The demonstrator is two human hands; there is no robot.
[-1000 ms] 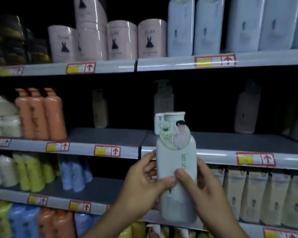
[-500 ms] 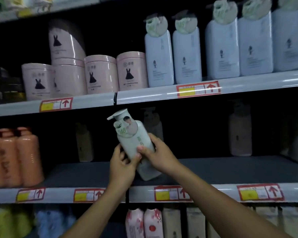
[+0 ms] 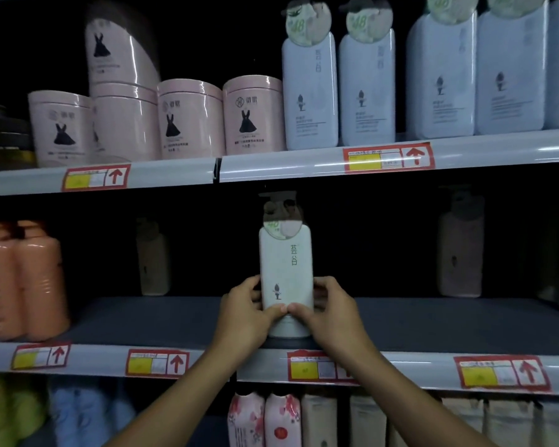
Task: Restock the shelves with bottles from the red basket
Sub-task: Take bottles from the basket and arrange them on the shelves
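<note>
A white pump bottle (image 3: 286, 279) stands upright near the front edge of the dark middle shelf (image 3: 142, 321), its base seemingly down on the shelf board. The left hand (image 3: 244, 312) wraps its lower left side and the right hand (image 3: 331, 312) its lower right, fingers curled close around it, thumbs meeting across the front just below the small figure printed on the label. A round paper tag (image 3: 283, 224) hangs at the pump neck above the fingers. Orange bottles (image 3: 23, 279) stand well off to the left of the hands, pink tubs (image 3: 191, 119) on the shelf above, a dim bottle (image 3: 460, 250) far to the right.
</note>
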